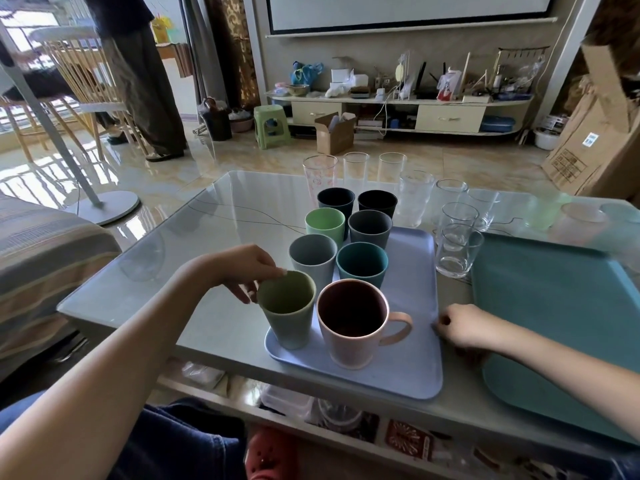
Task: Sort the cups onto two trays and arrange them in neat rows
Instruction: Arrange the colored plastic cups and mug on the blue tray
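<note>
A lavender tray (408, 362) lies on the glass table and carries two rows of coloured cups. At its near left corner stands an olive green cup (289, 313); my left hand (247, 270) pinches its far rim. Beside it is a pink mug (353, 323) with its handle to the right. Behind them stand a grey cup (312, 258), a teal cup (362, 263), a light green cup (325, 223) and darker cups (370, 228). My right hand (464, 325) grips the lavender tray's right edge. A teal tray (561, 323) lies bare at the right.
Several clear glasses (457, 251) stand on the table behind and between the trays, with pale tinted cups (543, 209) at the far right. A sofa (41, 258) is at the left. A person stands by chairs at the back left. Cardboard boxes (595, 133) line the right wall.
</note>
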`<state>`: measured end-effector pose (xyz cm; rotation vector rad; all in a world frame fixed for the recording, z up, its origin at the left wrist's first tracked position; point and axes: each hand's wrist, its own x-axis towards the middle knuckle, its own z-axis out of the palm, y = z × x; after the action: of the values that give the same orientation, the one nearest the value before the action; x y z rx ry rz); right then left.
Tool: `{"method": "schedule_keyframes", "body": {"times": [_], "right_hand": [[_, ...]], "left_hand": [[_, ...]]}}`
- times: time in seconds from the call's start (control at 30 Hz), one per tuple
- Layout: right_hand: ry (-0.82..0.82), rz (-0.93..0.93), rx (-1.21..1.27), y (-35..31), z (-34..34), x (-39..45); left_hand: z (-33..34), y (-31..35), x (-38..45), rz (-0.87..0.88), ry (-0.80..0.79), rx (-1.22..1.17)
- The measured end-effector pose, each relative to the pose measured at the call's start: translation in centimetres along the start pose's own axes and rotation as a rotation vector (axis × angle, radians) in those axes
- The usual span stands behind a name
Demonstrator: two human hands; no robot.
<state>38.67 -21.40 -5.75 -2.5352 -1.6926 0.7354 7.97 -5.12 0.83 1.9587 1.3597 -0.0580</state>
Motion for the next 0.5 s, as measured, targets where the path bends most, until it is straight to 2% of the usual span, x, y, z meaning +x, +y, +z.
{"method": "schedule_keyframes", "body": {"times": [0.23,0.3,0.5], "right_hand": [[-0.045,0.000,0.062,-0.1,0.5,0.7],[-0.056,0.012,0.083,-0.1,0.5,1.0],[-0.049,-0.003,0.021,-0.1,0.7,1.7]], "left_hand": [[1.8,-2.4,-0.2,-0.117,-0.032,-0.415],[2.1,-2.7,-0.2,-0.083,-0.022,-0.370],[1.9,-1.7,-0.5,0.104,0.146,-0.149]]}}
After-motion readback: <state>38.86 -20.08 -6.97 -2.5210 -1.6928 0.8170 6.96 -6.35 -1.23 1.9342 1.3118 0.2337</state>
